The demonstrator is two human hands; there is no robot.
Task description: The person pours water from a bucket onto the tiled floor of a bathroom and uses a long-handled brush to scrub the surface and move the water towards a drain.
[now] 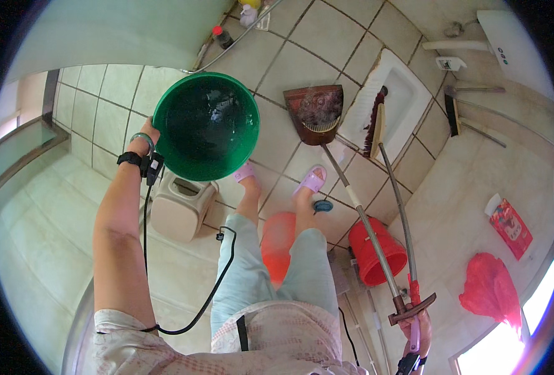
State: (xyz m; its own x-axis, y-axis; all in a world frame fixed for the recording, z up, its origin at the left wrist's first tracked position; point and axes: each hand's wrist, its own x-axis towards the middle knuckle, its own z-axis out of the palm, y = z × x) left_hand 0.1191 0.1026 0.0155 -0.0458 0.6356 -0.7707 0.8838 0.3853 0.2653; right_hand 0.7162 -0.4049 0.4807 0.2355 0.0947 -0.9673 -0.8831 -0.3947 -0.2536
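My left hand [144, 136] is closed on the left rim of a large green bucket [249, 134]. Dark liquid with a shiny surface fills much of its inside, and the bucket is off to the left, above the tiles. On the right, my right hand [416, 328] wraps round two long handles at their upper ends. One belongs to a brown dustpan [308, 107] with a toothed edge, lying wet on the floor tiles. The other is a broom [378, 128] with dark red bristles, its head at the squat toilet's near edge.
A white squat toilet [414, 87] is set into the tiled floor [302, 59]. Beside my legs stand a beige stool [176, 215] and a red bucket [369, 250]. A red-capped bottle [222, 37] and grey hose [242, 39] lie farther off. Another brush [453, 111] leans at the right wall.
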